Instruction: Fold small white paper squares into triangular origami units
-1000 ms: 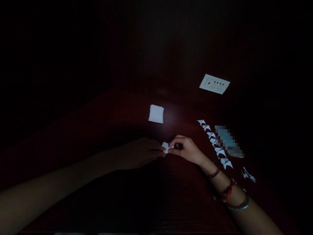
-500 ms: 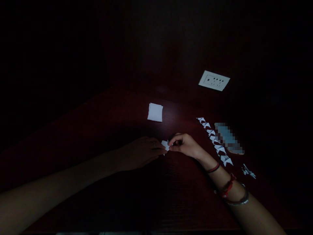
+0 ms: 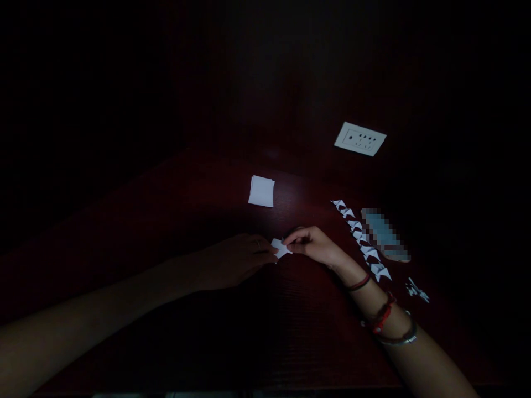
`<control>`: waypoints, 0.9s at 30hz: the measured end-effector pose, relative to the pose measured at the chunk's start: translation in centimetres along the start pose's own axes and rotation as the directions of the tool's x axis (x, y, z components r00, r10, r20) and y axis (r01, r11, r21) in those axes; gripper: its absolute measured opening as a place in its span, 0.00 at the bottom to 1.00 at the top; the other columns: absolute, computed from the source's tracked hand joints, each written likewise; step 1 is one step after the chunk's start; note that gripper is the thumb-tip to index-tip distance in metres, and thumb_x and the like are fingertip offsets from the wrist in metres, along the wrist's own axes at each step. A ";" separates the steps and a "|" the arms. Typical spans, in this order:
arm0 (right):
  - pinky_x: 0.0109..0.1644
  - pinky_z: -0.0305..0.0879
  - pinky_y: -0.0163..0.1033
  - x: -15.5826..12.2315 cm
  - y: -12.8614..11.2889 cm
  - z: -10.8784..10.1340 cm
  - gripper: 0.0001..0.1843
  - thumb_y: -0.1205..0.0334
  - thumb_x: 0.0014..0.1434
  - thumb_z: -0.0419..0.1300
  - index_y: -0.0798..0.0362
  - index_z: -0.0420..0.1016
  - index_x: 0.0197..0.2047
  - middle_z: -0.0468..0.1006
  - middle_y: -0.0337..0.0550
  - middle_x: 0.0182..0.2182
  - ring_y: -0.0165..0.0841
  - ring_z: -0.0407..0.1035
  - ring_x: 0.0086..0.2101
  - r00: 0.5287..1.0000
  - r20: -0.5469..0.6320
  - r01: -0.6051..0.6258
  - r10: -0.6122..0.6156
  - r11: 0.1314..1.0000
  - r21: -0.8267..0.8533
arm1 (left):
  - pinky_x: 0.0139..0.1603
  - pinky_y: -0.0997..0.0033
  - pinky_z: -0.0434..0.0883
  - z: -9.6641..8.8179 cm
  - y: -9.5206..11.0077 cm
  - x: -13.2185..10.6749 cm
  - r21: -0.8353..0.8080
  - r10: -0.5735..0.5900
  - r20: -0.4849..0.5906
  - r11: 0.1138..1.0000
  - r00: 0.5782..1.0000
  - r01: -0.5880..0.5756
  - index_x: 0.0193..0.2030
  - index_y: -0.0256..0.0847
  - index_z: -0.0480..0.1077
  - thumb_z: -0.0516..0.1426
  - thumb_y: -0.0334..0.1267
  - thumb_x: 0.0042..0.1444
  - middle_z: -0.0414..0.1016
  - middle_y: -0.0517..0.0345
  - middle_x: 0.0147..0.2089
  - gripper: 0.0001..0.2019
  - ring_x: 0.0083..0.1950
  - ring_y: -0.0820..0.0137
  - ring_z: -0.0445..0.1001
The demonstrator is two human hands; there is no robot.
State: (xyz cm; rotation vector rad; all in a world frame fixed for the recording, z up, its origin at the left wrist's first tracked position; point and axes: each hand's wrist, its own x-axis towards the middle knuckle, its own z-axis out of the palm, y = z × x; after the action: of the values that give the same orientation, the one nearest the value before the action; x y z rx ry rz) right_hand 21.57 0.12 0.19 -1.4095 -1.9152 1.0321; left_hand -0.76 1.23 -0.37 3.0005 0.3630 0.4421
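A small white folded paper piece lies on the dark red wooden table between my two hands. My left hand rests on the table, its fingertips pressed on the paper's left side. My right hand pinches the paper's right edge with thumb and forefinger. Several bracelets circle my right wrist. The scene is very dark.
A stack of white square paper sheets lies beyond my hands. A row of several folded white paper triangles runs diagonally at the right, beside a blurred flat object. A small folded scrap lies farther right. A white wall socket sits behind.
My right hand's fingers have shifted slightly along the paper piece, which now lies flatter. The view has drifted a little; both arms stay in place.
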 end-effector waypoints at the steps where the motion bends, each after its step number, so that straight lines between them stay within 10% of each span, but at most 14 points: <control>1: 0.30 0.57 0.33 0.0 0.0 0.0 0.07 0.71 0.44 0.60 0.56 0.76 0.30 0.73 0.39 0.27 0.25 0.61 0.25 1.000 -0.009 0.013 -0.013 1.000 -0.017 | 0.55 0.64 0.56 0.0 0.0 0.0 -0.005 -0.007 0.001 1.000 1.000 0.007 0.54 0.41 0.60 0.48 0.30 0.58 0.63 0.56 0.55 0.16 0.56 0.65 0.57; 27: 0.31 0.58 0.32 -0.1 0.0 -0.1 0.11 0.69 0.44 0.61 0.56 0.73 0.35 0.70 0.37 0.27 0.25 0.61 0.27 0.999 0.031 0.031 -0.034 0.994 0.109 | 0.53 0.66 0.58 -0.3 0.1 -0.2 0.019 0.009 -0.001 1.000 1.000 -0.009 0.53 0.42 0.61 0.48 0.31 0.59 0.63 0.56 0.55 0.15 0.55 0.66 0.58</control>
State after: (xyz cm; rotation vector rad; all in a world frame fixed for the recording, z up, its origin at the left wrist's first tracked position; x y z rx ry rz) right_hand 21.64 0.06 0.24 -1.3041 -1.8688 1.1328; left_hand -0.97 1.10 -0.16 3.0218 0.3560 0.4435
